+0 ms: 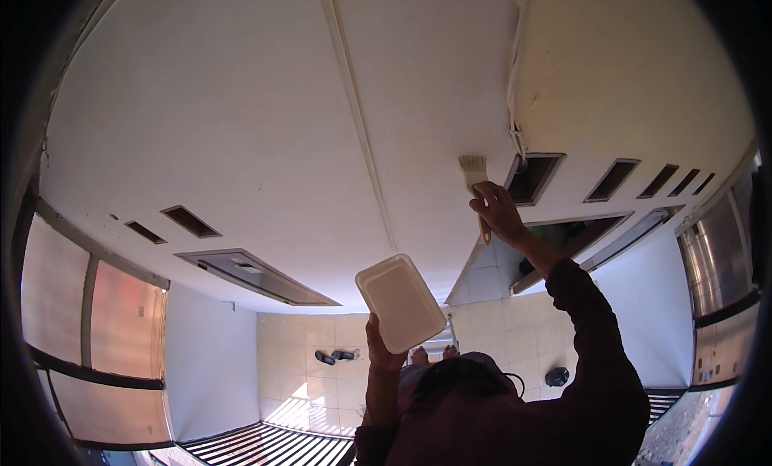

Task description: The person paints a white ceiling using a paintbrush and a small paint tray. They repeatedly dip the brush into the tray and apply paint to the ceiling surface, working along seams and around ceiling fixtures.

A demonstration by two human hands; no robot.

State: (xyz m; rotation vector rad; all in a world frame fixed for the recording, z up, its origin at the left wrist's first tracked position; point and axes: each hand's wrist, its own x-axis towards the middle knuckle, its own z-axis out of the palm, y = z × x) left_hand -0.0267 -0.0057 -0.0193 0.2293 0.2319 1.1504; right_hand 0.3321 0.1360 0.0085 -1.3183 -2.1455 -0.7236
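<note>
My right hand [498, 213] grips a wide paintbrush [474, 170] with a wooden handle, its pale bristles pointing up against the white wall [426, 104], left of a dark framed opening [532, 176]. Lower and to the left, my left hand [381, 347] holds a white rectangular shallow tray [400, 303] by its lower edge. What is inside the tray is hard to make out. A white cable strip [359, 144] runs along the wall, and loose white cables [515, 72] hang beside the brush.
My bare feet [434, 353] rest on a metal ladder [449, 329] above a tiled floor [297, 337]. Dark sandals [336, 356] and a black object [556, 377] lie below. Small vent openings [191, 221], a door frame [563, 237] and striped railings [249, 446] surround me.
</note>
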